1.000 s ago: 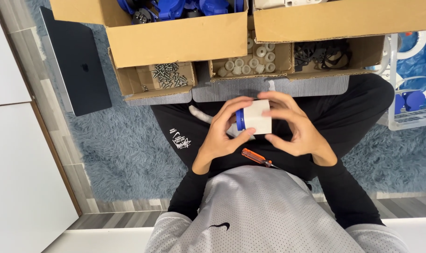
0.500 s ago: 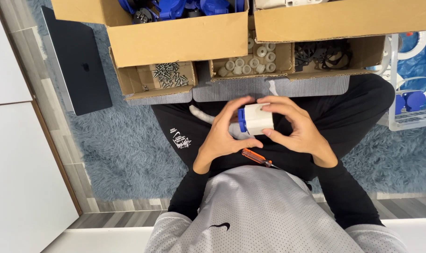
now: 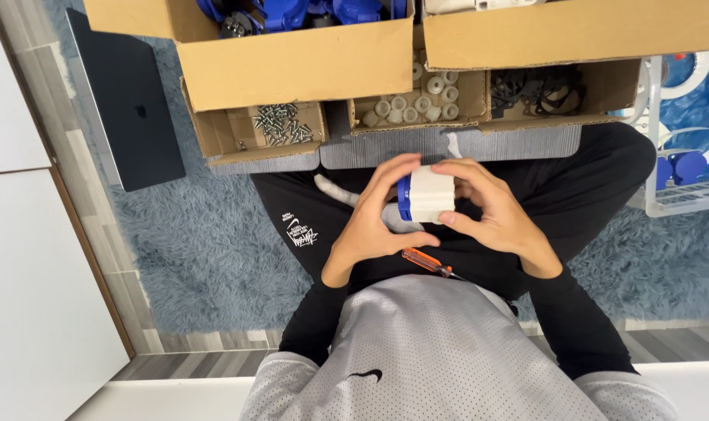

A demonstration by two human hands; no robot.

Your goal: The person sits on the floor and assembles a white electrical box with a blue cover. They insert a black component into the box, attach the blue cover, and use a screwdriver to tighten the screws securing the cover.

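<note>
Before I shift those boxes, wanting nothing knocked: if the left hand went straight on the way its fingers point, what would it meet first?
Past the white and blue block that the left hand holds, probably the small cardboard tray of white round parts, though depth is unclear.

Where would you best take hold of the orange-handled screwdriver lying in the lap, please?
Grip the orange-handled screwdriver by its orange handle, the thicker end pointing toward the left hand. It lies flat on the black trousers just under both hands, so coming from above seems easiest. The thin metal tip near the right hand offers little to hold.
</note>
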